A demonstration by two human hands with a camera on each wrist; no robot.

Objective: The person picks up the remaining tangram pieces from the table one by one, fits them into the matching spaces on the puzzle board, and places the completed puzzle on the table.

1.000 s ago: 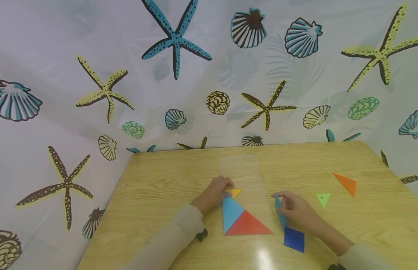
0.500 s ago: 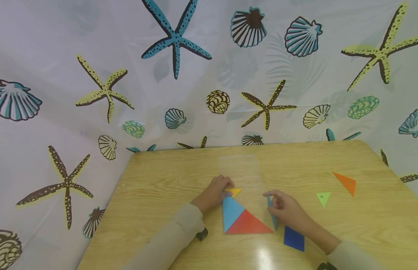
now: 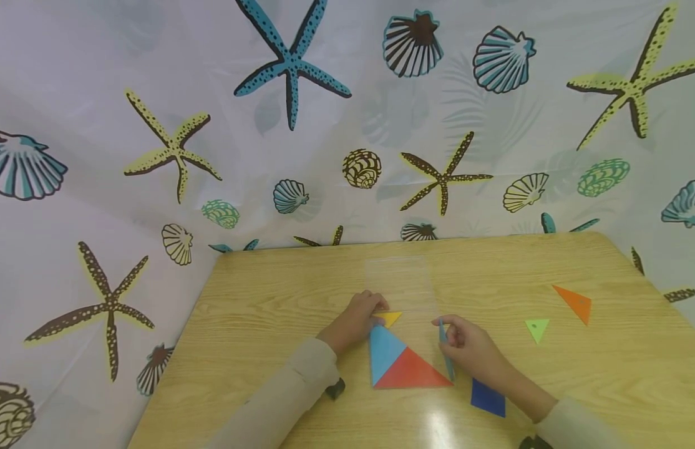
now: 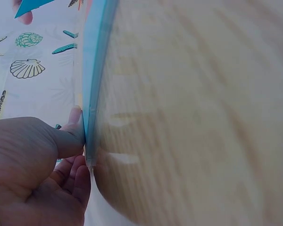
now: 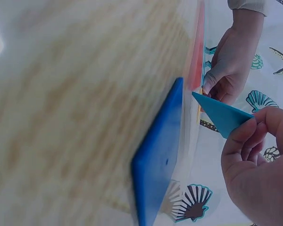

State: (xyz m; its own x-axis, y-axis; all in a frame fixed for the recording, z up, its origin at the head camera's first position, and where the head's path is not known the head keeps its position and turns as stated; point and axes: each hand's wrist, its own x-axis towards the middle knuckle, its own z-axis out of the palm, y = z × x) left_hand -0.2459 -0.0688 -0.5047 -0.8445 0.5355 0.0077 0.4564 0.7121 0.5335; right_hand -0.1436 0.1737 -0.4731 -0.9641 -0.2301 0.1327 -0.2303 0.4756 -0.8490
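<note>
Right hand (image 3: 472, 347) pinches light-blue piece (image 5: 223, 116) between thumb and forefinger, near upright, just beside right corner of red triangle (image 3: 412, 373). Should be light, stiff, slick; best taken by its edges. Left hand (image 3: 354, 319) seems to pinch yellow triangle (image 3: 391, 318), fingertips partly hidden. Bench (image 3: 280, 293) wood-grained, glossy, reflecting light; shell-and-starfish cloth (image 3: 325, 149) hangs behind.

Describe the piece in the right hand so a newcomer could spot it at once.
On the wooden table, find the right hand, just beyond the dark blue piece. It pinches a light blue piece. Unlike the light blue triangle lying flat against the red triangle, this one is tilted up on edge.
</note>
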